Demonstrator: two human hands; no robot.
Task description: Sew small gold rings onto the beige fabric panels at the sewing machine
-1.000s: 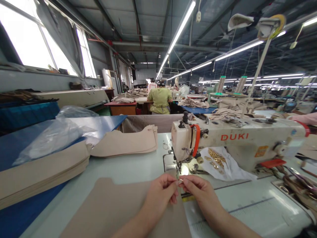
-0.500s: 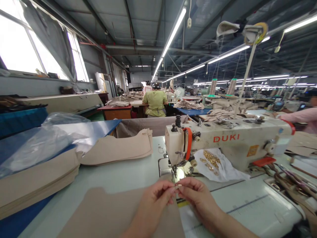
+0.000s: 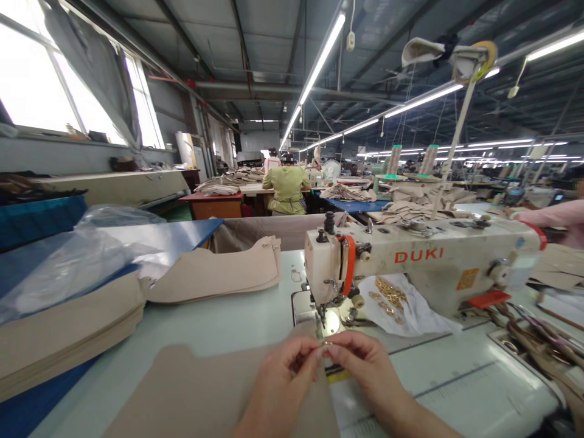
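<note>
Both my hands meet at the fingertips just in front of the needle area of a white sewing machine (image 3: 420, 252). My right hand (image 3: 371, 374) is closed in a pinch on a small gold metal fitting (image 3: 327, 344). My left hand (image 3: 283, 383) is pinched closed right against it; its fingers hide most of what they grip. Beneath the left hand a large beige panel (image 3: 191, 389) lies flat, its narrow end reaching toward the presser foot. Right of the needle, several gold metal fittings (image 3: 390, 293) rest on a crumpled white sheet (image 3: 429, 316).
Stacked beige pieces (image 3: 73, 331) and another beige stack (image 3: 219, 271) lie at the left, near clear plastic wrap (image 3: 86, 255). Straps with metal rings (image 3: 538, 347) fill a tray at right. A person in a green top (image 3: 286, 188) sits ahead; a pink sleeve (image 3: 552, 216) shows at right.
My fingertips have shifted slightly around the small gold fitting, which has turned a little and moved slightly left. The beige panel and machine stay as they were.
</note>
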